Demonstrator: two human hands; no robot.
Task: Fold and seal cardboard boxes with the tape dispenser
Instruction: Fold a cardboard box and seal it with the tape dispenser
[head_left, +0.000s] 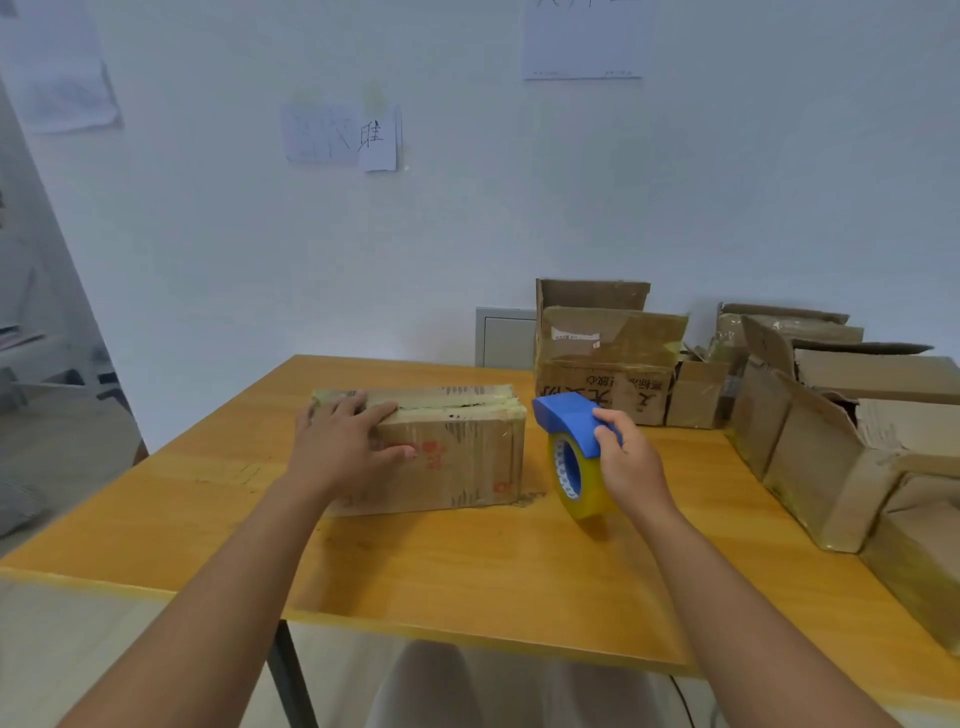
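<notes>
Fingers of our right hand (631, 457) curl round the blue tape dispenser (576, 447), held upright just beside the closed box (447, 447) — ready, we judge, to run tape along the top seam. Our left hand (340, 441) lies flat, fingers straight, over the box's near left corner to steady it on the table (467, 566). Open cardboard boxes (810, 431) crowd the right side — they may limit elbow room.

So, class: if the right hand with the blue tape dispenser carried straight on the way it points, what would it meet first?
Probably the closed box. The right hand holds the tape dispenser nose-left, just beside the box's right end; depth is uncertain, so it could pass above.
</notes>
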